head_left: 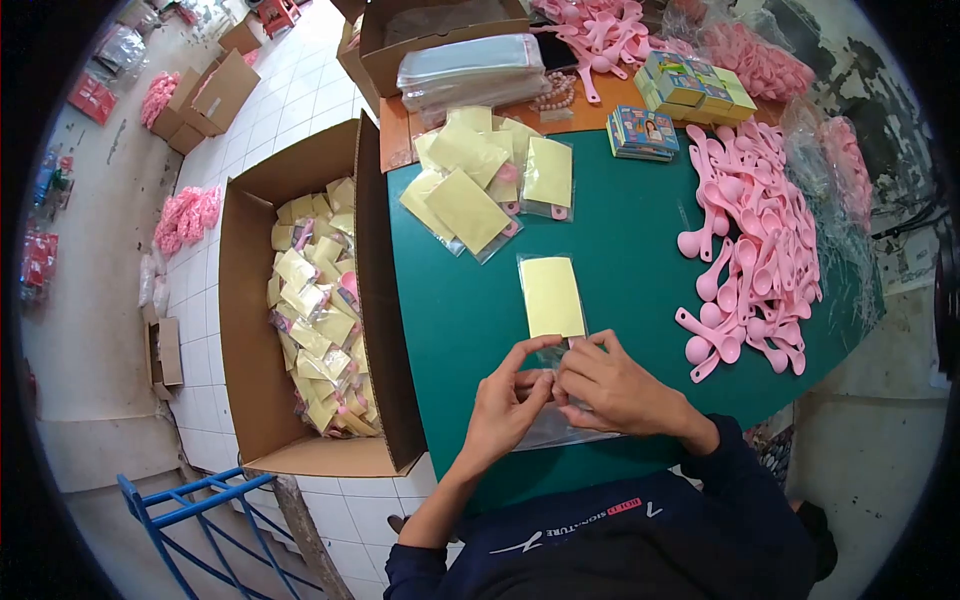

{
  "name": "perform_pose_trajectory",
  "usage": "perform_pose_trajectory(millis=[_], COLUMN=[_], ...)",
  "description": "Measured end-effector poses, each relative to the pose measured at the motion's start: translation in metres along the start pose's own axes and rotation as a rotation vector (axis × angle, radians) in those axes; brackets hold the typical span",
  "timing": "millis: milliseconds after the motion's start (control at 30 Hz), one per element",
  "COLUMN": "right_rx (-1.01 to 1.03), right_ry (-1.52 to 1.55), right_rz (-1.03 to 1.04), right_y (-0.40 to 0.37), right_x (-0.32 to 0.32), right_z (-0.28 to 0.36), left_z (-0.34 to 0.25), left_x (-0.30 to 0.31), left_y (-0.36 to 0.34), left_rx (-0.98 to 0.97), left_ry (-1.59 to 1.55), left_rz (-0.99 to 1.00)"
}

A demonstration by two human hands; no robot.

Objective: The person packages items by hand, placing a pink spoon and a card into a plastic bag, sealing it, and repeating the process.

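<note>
A clear plastic bag with a pale yellow card (553,295) in it lies on the green table, and both hands are at its near end. My left hand (505,400) is closed, thumb and fingers pinched on the bag's edge. Close beside it, my right hand (620,388) also pinches the bag, its fingers curled. The fingers hide most of the bag's opening. Beneath the hands lie more clear plastic bags (550,432). Farther off is a pile of filled bags with yellow cards (468,210), pink handle ends showing in some.
Left of the table stands a large cardboard box (300,462) holding many filled bags. A heap of pink spoons (765,240) covers the table's right side. Small printed card stacks (642,135) and a stack of clear bags (470,65) sit at the back. A blue metal frame (200,490) stands lower left.
</note>
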State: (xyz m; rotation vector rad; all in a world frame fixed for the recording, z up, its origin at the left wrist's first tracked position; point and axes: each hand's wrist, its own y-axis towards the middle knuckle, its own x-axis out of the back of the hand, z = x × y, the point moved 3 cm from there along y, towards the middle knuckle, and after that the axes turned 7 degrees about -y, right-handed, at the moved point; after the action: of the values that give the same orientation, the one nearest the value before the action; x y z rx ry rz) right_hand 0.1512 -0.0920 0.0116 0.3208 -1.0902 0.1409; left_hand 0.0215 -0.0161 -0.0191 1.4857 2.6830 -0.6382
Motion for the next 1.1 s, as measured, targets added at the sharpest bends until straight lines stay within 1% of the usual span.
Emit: perform_pose_trajectory(millis=[100, 167, 200, 233, 267, 300, 333, 367, 400, 467, 500, 533, 567, 600, 633, 700, 767, 800, 867, 900, 1000, 1100], right_rx=[0.108, 0.103, 0.118, -0.026, -0.278, -0.518, -0.666, -0.719, -0.68, -0.548, -0.68, -0.551, -0.425, -0.257, -0.27, -0.302, -0.272, -0.249, -0.237, -0.239, -0.323, -0.374], right_ry=[0.389, 0.636, 0.622, 0.52, 0.284, -0.024, -0.375, -0.669, -0.861, -1.056, -0.611, -0.311, -0.015, -0.165, -0.125, -0.141, -0.031, 0.02, 0.119, 0.178, 0.329, 0.365], right_rz=[0.135, 0.118, -0.018, -0.144, -0.285, -0.376, -0.385, -0.374, -0.388, -0.431, -0.467, -0.379, -0.3, -0.172, -0.147, -0.223, -0.181, -0.159, -0.228, -0.25, -0.261, -0.277], right_y=[-0.01, -0.027, -0.046, -0.063, -0.089, -0.121, -0.162, -0.196, -0.21, -0.182, -0.113, -0.085, -0.065, -0.039, -0.032, -0.017, -0.01, -0.005, -0.003, -0.004, -0.008, -0.011], right_x=[0.015, 0.055, 0.083, 0.116, 0.152, 0.19, 0.219, 0.233, 0.23, 0.196, 0.163, 0.119, 0.083, 0.059, 0.028, 0.001, -0.004, -0.005, -0.006, -0.008, -0.008, -0.005], right_z=[-0.011, -0.045, -0.08, -0.119, -0.17, -0.224, -0.27, -0.296, -0.29, -0.235, -0.162, -0.122, -0.088, -0.055, -0.039, -0.03, -0.037, -0.041, -0.044, -0.046, -0.047, -0.05], left_z=[0.006, 0.011, 0.012, 0.011, 0.014, 0.019, 0.022, 0.022, 0.023, 0.024, 0.016, 0.013, 0.016, 0.015, 0.011, 0.009, 0.012, 0.01, 0.01, 0.006, 0.004, 0.007], left_x=[0.002, 0.008, 0.009, 0.008, 0.008, 0.01, 0.01, 0.009, 0.009, 0.005, 0.004, 0.005, 0.004, 0.003, 0.002, 0.0, 0.0, 0.004, 0.009, 0.011, 0.009, 0.023], left_y=[0.004, 0.005, 0.004, 0.003, 0.004, 0.005, 0.006, 0.007, 0.007, 0.007, 0.006, 0.005, 0.005, 0.003, 0.001, -0.001, -0.002, -0.004, -0.007, -0.007, 0.001, 0.014], left_rx=[-0.102, -0.048, -0.019, -0.004, 0.007, 0.017, 0.023, 0.011, -0.003, -0.014, 0.005, 0.028, -0.017, 0.008, 0.03, 0.029, -0.027, -0.031, -0.035, -0.083, -0.2, -0.178], left_ry=[-0.11, -0.148, -0.168, -0.196, -0.198, -0.199, -0.205, -0.233, -0.27, -0.348, -0.366, -0.37, -0.436, -0.436, -0.436, -0.434, -0.437, -0.405, -0.354, -0.16, 0.282, 0.312], left_rz=[-0.174, -0.064, -0.01, -0.002, 0.007, 0.016, 0.024, 0.03, 0.026, -0.011, -0.025, -0.027, -0.024, -0.03, -0.034, -0.017, 0.01, -0.017, -0.076, -0.158, -0.229, -0.141])
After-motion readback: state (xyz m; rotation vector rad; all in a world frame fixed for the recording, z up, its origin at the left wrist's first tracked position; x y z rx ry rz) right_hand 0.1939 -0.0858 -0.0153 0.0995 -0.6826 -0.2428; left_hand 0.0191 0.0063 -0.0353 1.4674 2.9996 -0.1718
